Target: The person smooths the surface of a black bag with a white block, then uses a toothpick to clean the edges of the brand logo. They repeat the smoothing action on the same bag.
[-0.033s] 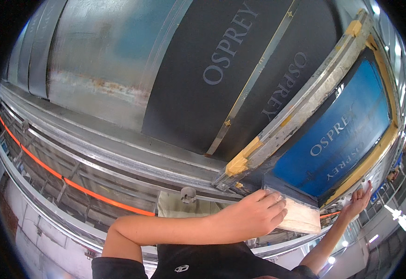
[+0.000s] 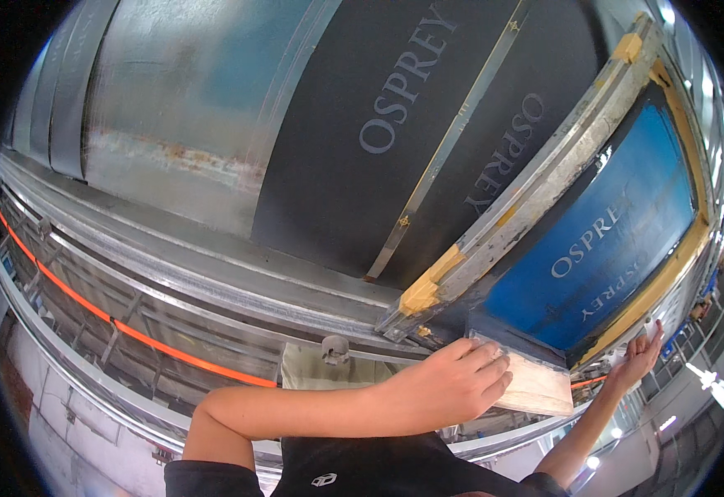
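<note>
My left hand [image 2: 470, 383] has its fingers curled over the top of a pale wooden board [image 2: 536, 388] at the lower edge of a blue printing screen [image 2: 592, 240] with pale lettering. A dark strip runs along that screen's lower edge, just above the board. My right hand [image 2: 637, 358] is at the screen's outer lower corner, index finger raised and other fingers bent around a small pale item, too small to make out. The screen's metal frame [image 2: 547, 177] carries yellow tape.
Dark lettered panels [image 2: 312, 166] and a worn silvery panel [image 2: 180, 99] lie beyond the frame on a long table. Metal rails [image 2: 171, 290] with an orange strip [image 2: 163, 352] run along the near side, with a grey cylindrical fitting [image 2: 335, 350] on them. Lights glow at right.
</note>
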`<state>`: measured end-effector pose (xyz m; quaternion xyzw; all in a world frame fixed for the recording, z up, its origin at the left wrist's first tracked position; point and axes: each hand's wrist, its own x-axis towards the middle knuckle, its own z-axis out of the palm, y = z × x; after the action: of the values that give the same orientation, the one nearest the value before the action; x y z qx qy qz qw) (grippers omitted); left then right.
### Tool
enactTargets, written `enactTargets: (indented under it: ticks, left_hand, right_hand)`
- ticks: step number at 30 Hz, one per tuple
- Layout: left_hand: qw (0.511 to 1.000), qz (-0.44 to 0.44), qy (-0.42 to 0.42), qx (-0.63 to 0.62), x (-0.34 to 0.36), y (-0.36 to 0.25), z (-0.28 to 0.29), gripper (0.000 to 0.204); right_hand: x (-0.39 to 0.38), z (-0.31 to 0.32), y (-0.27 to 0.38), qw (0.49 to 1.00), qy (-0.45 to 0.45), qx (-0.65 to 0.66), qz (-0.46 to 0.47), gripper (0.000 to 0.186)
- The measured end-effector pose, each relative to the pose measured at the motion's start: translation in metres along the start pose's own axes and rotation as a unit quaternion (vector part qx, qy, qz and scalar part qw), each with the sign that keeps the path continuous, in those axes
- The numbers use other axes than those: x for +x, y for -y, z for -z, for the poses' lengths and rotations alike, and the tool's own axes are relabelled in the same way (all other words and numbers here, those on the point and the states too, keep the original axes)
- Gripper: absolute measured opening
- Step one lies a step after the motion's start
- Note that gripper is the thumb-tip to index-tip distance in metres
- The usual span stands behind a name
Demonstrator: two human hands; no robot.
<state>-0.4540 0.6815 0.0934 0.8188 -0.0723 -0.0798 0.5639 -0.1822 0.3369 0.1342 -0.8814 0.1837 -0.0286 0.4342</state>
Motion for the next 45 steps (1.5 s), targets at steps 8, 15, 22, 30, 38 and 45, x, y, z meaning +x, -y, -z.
enactTargets:
  ticks: [8, 15, 22, 30, 38, 45]
  left_hand:
    - [1.000, 0.022, -0.015, 0.013, 0.007, -0.005, -0.005, 0.037]
    - [0.998, -0.013, -0.053, -0.018, 0.003, -0.004, -0.011, 0.042]
    - [0.999, -0.013, -0.046, 0.024, -0.001, -0.018, -0.015, 0.042]
    - [0.999, -0.038, -0.011, -0.003, 0.003, -0.015, 0.002, 0.045]
    - [1.000, -0.007, 0.008, -0.028, 0.000, -0.021, 0.022, 0.042]
    - [0.999, -0.017, 0.030, -0.005, 0.009, -0.021, 0.033, 0.041]
  right_hand:
    - [0.005, -0.006, -0.013, 1.000, 0.020, 0.003, -0.016, 0.038]
    - [0.017, 0.023, -0.018, 0.996, 0.005, -0.084, -0.013, 0.043]
    - [-0.004, 0.013, -0.002, 0.999, -0.028, -0.023, 0.038, 0.042]
    - [-0.015, 0.016, 0.029, 0.998, -0.055, -0.034, -0.009, 0.041]
    - [-0.027, 0.021, 0.023, 0.997, -0.060, 0.004, -0.044, 0.038]
    - [-0.040, 0.013, 0.030, 0.997, -0.046, 0.009, -0.058, 0.038]
